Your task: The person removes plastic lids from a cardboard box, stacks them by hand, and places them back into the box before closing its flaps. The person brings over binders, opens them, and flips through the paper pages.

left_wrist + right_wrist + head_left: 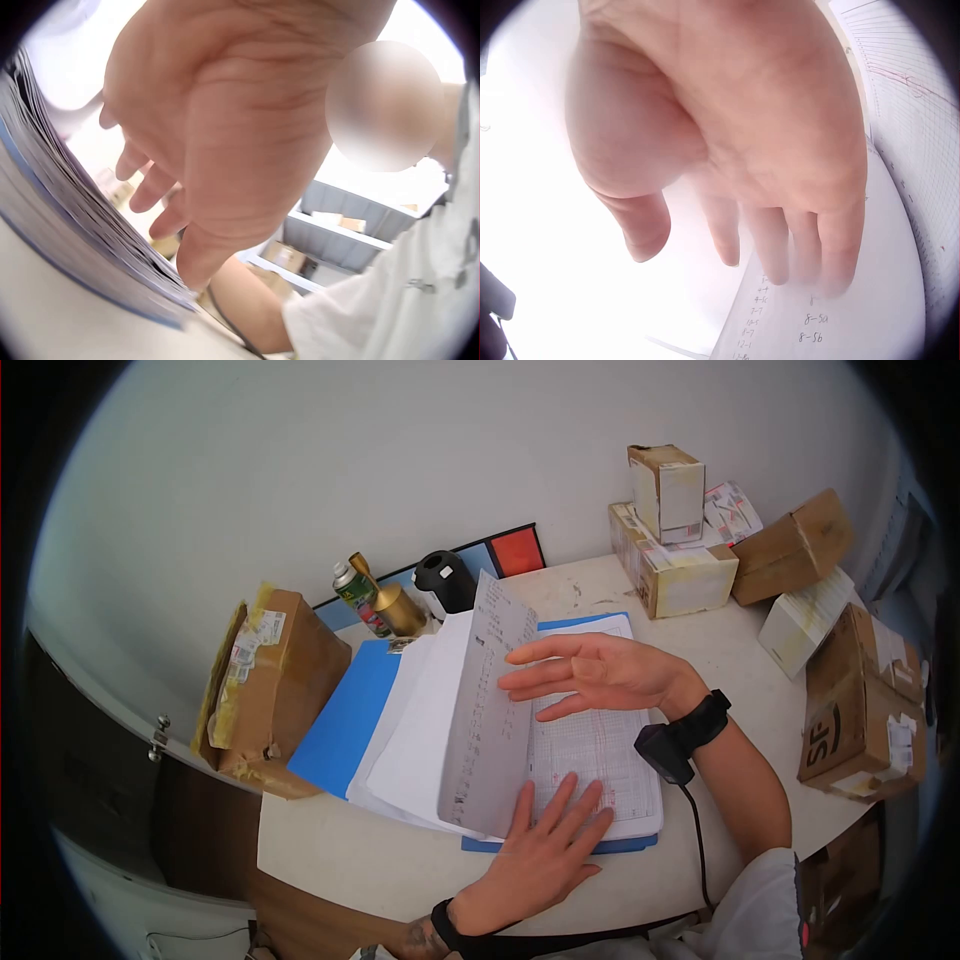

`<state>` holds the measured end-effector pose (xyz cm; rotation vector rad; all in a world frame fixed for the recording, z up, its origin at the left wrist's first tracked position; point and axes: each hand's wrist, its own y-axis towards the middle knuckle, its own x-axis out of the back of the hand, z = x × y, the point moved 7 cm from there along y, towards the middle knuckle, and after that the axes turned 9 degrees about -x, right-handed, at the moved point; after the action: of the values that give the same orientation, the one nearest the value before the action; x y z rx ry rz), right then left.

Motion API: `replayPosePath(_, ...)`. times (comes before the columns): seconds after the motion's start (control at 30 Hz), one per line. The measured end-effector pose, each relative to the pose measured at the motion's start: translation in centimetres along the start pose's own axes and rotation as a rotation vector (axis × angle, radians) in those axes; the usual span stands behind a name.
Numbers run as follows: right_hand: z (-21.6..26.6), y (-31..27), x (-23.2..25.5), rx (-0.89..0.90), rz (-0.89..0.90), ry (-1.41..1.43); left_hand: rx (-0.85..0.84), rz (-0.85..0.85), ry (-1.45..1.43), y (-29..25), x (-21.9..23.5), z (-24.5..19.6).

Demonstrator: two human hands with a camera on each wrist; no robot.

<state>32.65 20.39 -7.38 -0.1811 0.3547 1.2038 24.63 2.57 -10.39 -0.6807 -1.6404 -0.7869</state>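
A handwritten sheet stands turned up mid-stack, between white pages lying to the left and a ruled page with red marks on the right. My right hand has its fingers extended against the face of that raised sheet, thumb held apart. In the right wrist view the fingertips overlap handwritten numbers. My left hand rests with spread fingers on the lower edge of the ruled page, close to the sheet's bottom corner. Blue folder covers show under the papers.
A brown carton stands at the left edge. Behind the papers are a spray can, a gold-coloured cup and a black holder. Several boxes, including a brown SF carton, sit on the right. A cable runs from the right wrist.
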Motion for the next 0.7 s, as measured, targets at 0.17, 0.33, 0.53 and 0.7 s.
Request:
replayPosePath(0.17,2.2,-1.9,3.0,0.021,-0.229,-0.195,0.296,0.006,0.107,-2.6,1.4,5.6)
replayPosePath(0.33,3.0,-4.6,7.6,0.078,-0.563,-0.164,0.317,0.011,0.001,-3.4,2.2,6.3)
replayPosePath(0.53,3.6,-7.7,10.8,-0.075,-1.069,-0.420,0.394,-0.232,-0.009,-3.7,2.7,7.1)
replayPosePath(0.7,1.1,-9.0,14.8,-0.380,-1.182,-0.879,0.561,-0.500,0.041,-6.2,4.7,8.7)
